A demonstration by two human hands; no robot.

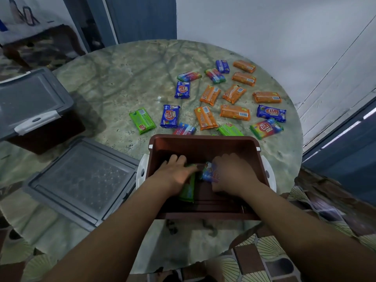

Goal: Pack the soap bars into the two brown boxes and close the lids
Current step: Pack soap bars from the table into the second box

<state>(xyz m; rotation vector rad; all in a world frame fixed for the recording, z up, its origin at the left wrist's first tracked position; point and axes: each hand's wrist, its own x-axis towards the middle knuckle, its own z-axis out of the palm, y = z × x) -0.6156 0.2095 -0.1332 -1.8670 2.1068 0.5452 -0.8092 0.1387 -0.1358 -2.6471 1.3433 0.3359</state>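
Inside the open brown box (205,147), at the near edge of the round surface (122,78), both hands are at work in the head view. The left hand (175,171) lies with fingers extended flat on a green soap bar (188,190), pressing it toward the box floor. The right hand (234,174) has its fingers curled round a blue soap bar (209,173), just beside the green one; motion blur hides the exact grip.

The green bar's long axis runs roughly toward and away from the person. The blue bar is tilted, and its direction cannot be fixed through the blur.

The loose soap bars (234,112) remain scattered on the surface beyond the box, pointing in mixed directions. The grey lid (81,180) lies open to the left of the box. The second box (36,123) stands farther left with its lid closed.

Risks, as judged:
- Bars laid at mixed angles waste floor area; later layers could rise above the rim and block the lid.
- A tilted blue bar may ride up on the green one.
- Bars touching the far wall may be dragged off when the box is shifted.
- The second box must be opened before filling.
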